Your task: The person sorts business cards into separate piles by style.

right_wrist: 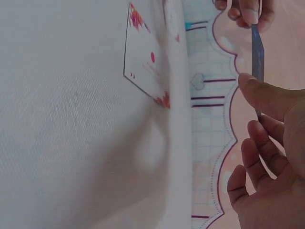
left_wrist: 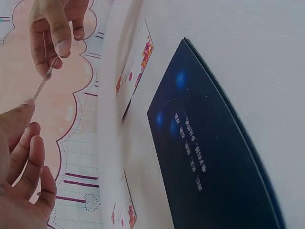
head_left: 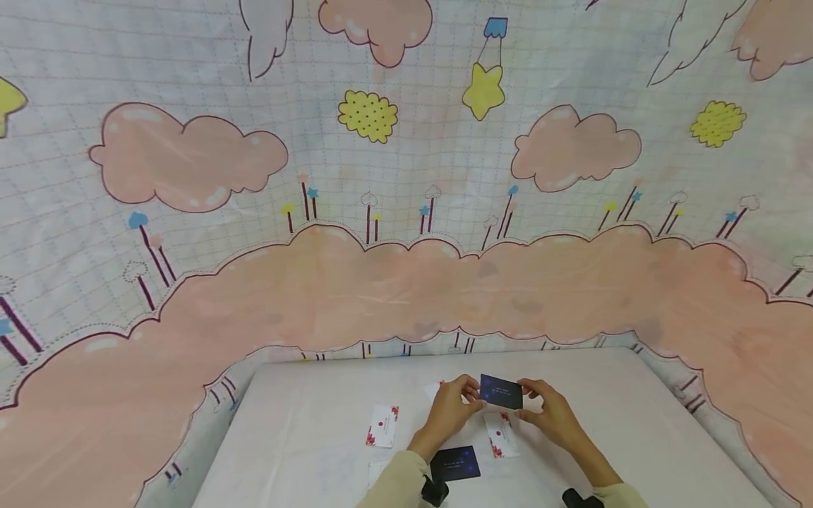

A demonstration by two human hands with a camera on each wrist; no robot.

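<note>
Both hands hold one dark blue card up over the white table, its printed face toward the head camera. My left hand pinches the card's left edge, and my right hand pinches its right edge between thumb and fingers. In the right wrist view the same card shows nearly edge-on. Below the left forearm lies another dark blue card; the left wrist view shows layered edges on this dark pile. A white card with red flowers lies beneath the held card.
Left of the hands lies another white flowered card. A further white card is partly hidden behind the left hand, and one more by the left sleeve. A cloud-patterned cloth hangs behind the white table.
</note>
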